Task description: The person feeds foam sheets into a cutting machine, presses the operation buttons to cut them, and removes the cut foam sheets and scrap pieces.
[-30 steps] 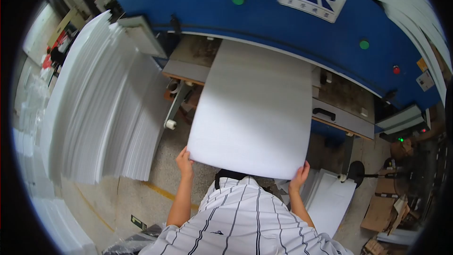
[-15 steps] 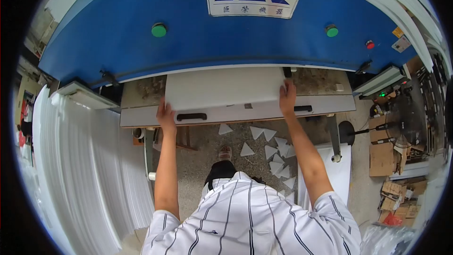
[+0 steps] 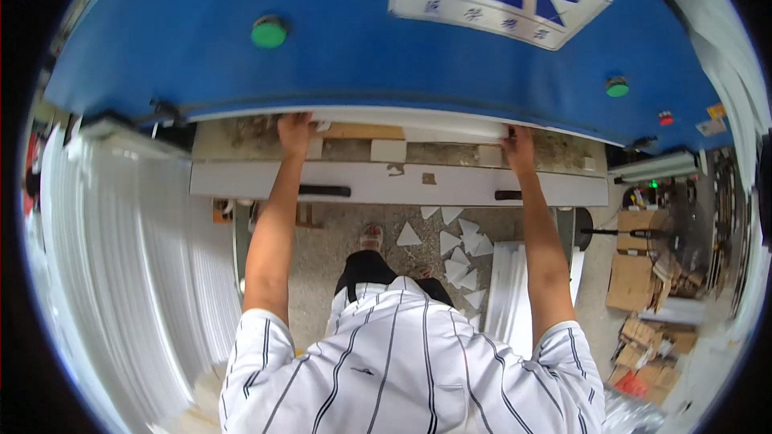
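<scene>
A white foam-like sheet [image 3: 454, 125] is mostly hidden beneath the blue front panel of a machine [image 3: 346, 56]; only its near strip shows. At the sheet's left end, my left hand [image 3: 295, 135] is closed on its edge, fingertips partly hidden by the panel. My right hand [image 3: 519, 147] grips the opposite end, its fingers bent around the edge. Below the sheet, the worn machine bed [image 3: 563, 149] shows a wooden strip [image 3: 366, 131] and pale blocks [image 3: 388, 150].
Black handles [image 3: 325, 190] mark the bed's white front face. Green buttons [image 3: 268, 32] and a red button [image 3: 665, 119] sit on the panel. Tall white sheets [image 3: 145, 273] stand at left. Triangular offcuts [image 3: 408, 234] litter the floor; cardboard boxes [image 3: 635, 281] and a fan [image 3: 687, 233] are at right.
Both hands have moved forward, carrying the white sheet farther under the blue panel. The strip and blocks on the bed have come into sight. The camera view has shifted closer to the machine.
</scene>
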Demonstrator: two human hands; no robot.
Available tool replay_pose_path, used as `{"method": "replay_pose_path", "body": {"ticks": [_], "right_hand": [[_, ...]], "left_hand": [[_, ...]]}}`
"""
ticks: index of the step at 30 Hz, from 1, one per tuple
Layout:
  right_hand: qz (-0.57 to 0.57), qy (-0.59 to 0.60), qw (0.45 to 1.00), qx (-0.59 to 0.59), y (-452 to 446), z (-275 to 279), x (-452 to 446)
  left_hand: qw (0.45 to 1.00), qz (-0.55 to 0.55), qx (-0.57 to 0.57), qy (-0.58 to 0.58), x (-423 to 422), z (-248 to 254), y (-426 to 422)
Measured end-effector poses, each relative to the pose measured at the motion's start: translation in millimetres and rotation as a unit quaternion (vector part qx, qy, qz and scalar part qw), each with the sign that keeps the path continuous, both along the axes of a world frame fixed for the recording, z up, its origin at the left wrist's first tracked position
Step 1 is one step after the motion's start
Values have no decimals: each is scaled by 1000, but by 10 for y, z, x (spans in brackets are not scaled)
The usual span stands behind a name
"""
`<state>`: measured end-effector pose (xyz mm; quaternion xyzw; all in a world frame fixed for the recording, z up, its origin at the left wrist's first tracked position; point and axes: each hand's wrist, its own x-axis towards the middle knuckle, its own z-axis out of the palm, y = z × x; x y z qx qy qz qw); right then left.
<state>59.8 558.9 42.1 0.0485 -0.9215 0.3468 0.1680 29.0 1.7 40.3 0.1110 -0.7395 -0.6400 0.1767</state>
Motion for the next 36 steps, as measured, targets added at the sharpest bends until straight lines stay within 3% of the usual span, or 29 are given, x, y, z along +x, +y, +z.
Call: {"method": "replay_pose_path", "body": {"ticks": [2, 4, 6, 8, 11, 15, 21, 23, 24, 25, 26, 27, 28, 31, 32, 33, 35, 36], "right_hand": [[15, -11, 999, 28, 74, -98, -57], [15, 5, 1000, 11, 29, -82, -51], [-3, 35, 998, 59, -16, -114, -40], [-4, 101, 990, 94, 12, -159, -73], [12, 44, 997, 68, -2, -79, -40], [6, 51, 995, 87, 21, -91, -32], [3, 99, 988, 116, -48, -88, -40], [-1, 92, 987, 129, -49, -72, -32], [-4, 56, 995, 81, -68, -17, 4], [-12, 21, 999, 33, -119, 52, 63], [-22, -12, 1000, -17, -145, 107, 124], [-54, 30, 998, -18, -133, 115, 245], [-84, 74, 994, -18, -117, 89, 417], [-133, 254, 957, -43, -103, 268, 777], [-159, 272, 949, 25, -32, 433, 801], [-180, 285, 937, 89, 25, 668, 777], [-143, 385, 912, -6, -210, 1538, 515], [-167, 403, 900, 7, -319, 1894, 413]], "left_hand": [[999, 10, -48, -7, 10, 136, 13], [996, 22, -77, 29, -186, -68, -107], [986, 25, -161, -20, -164, -8, -148], [949, 18, -270, -164, -32, 258, 16], [972, 61, -216, -68, 41, -57, 59], [978, 68, -145, -131, 175, 144, 202], [968, 42, -206, -135, 122, 95, 130], [962, 39, -250, -99, 172, 123, 105], [959, 32, -271, -79, 181, 100, 91], [992, 31, -118, 22, 158, -193, -10], [989, 36, -122, 71, 257, -189, 32], [984, 40, -128, 120, 357, -172, 78], [945, 57, -296, 126, 677, 271, 151], [898, 64, -363, 240, 868, 977, 350], [866, 82, -409, 277, 839, 1303, 361], [828, 105, -457, 307, 863, 1613, 352], [826, 145, -427, 340, 571, 2333, 412], [795, 189, -440, 373, 350, 2533, 399]]}}
